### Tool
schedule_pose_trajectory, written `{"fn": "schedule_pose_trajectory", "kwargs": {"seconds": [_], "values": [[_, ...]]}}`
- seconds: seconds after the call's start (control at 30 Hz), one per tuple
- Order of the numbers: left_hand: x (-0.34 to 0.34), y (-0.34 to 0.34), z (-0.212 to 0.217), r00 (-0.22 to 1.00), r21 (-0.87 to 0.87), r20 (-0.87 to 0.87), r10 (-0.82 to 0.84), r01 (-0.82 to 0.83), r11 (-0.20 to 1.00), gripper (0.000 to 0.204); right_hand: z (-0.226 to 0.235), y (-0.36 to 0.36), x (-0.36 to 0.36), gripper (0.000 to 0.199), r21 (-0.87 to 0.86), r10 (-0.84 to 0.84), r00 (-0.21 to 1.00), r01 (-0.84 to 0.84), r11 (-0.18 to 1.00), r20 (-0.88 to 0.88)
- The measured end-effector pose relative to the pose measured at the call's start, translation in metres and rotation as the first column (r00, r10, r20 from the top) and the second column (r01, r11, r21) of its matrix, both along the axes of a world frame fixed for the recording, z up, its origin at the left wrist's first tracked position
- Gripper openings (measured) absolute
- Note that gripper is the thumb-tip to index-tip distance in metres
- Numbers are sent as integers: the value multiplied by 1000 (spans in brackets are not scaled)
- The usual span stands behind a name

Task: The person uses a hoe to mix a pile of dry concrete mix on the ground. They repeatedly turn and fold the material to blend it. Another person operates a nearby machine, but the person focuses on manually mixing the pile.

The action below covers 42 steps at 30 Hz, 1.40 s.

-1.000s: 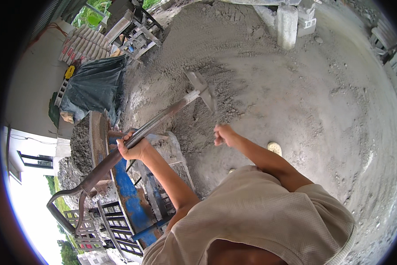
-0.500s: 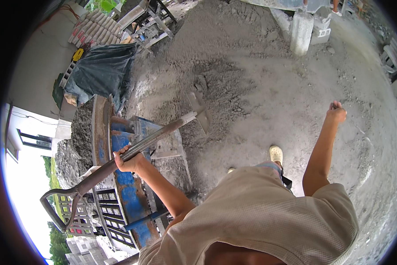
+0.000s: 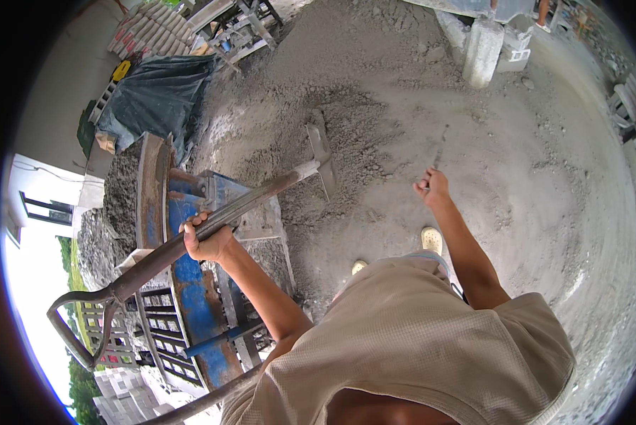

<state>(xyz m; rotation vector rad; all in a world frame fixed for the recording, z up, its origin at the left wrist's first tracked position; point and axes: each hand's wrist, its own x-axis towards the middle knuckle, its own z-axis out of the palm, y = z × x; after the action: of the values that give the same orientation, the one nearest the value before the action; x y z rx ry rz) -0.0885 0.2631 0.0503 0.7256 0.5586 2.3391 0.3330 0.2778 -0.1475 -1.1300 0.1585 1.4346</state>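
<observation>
My left hand (image 3: 208, 239) is wrapped round the shaft of a shovel (image 3: 261, 196). The shovel slants across the left side, its D-shaped handle at lower left and its grey blade held over loose grey material. Out in front of my body, my right hand (image 3: 433, 187) has its fingers closed. A thin dark streak runs up from it over the ground; I cannot tell whether this is something held or something falling. Beneath the shovel stands a blue, rusty machine (image 3: 199, 283) with a slatted metal frame.
A heap of grey sand-like material (image 3: 360, 49) rises ahead. A dark tarp (image 3: 155, 95) covers something at far left, near stacked bags (image 3: 151, 28). A concrete post (image 3: 483, 53) and hollow block (image 3: 514, 60) stand at the far right. Another long bar (image 3: 215, 397) crosses at lower left.
My right hand has swung left and nearer to my body's middle. The shovel stays in my left hand, its blade tilted a little differently. The view has shifted slightly.
</observation>
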Motion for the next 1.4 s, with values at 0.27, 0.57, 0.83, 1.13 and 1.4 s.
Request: {"fn": "schedule_pose_trajectory", "kwargs": {"seconds": [0.27,0.57,0.83,1.13,1.4], "values": [[-24,-55,36,755,279,-609,-242,490,826,37,-41,-64,83,17,-201,-411,911,411,889,46],[-22,-69,72,747,463,-620,-241,596,655,38,-41,-84,90,19,-234,-459,887,456,859,45],[-2,-42,68,625,454,-676,-390,771,447,33,53,-89,40,30,-1,47,852,-54,999,522],[6,13,68,520,192,-734,-437,776,601,31,79,-98,9,32,-555,457,-324,-589,587,828],[22,54,85,985,-373,-52,165,-172,912,20,80,-91,10,37,-146,495,697,-499,854,519]]}}
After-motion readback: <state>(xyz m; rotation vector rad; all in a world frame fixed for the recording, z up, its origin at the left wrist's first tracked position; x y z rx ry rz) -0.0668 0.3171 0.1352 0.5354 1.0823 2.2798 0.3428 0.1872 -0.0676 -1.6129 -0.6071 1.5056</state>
